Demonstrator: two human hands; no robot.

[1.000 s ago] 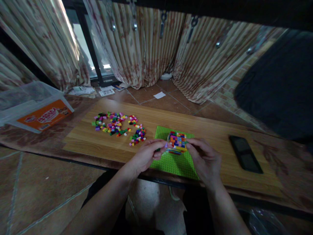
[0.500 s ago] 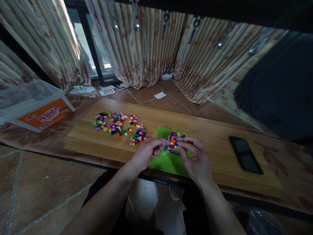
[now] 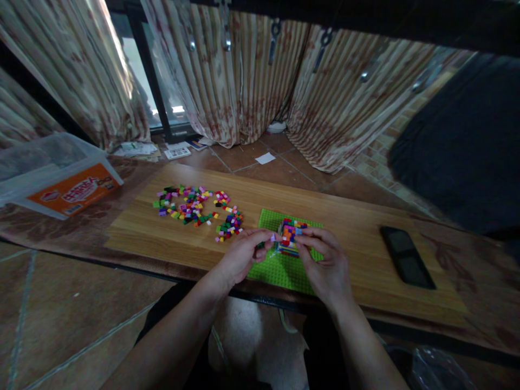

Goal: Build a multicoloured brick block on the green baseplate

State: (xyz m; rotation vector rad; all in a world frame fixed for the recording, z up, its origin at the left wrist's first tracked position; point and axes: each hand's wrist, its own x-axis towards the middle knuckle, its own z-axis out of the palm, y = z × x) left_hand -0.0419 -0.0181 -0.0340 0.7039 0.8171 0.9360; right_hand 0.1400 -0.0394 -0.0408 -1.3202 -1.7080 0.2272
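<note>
Ahead of you, long striped curtains [image 3: 260, 86], cream blotched with reddish brown. To your left, a dark-framed window [image 3: 140, 70]; pale daylight at the gap, room otherwise dim. Brown tiled floor [image 3: 60, 309], light grout lines, nearer and farther than your cloth-covered table [image 3: 463, 265]. Wooden board [image 3: 357, 227] across its top. White paper [image 3: 265, 158] on the far tiles. Beyond, to your right, dark fabric [image 3: 463, 146], nature unclear.
</note>
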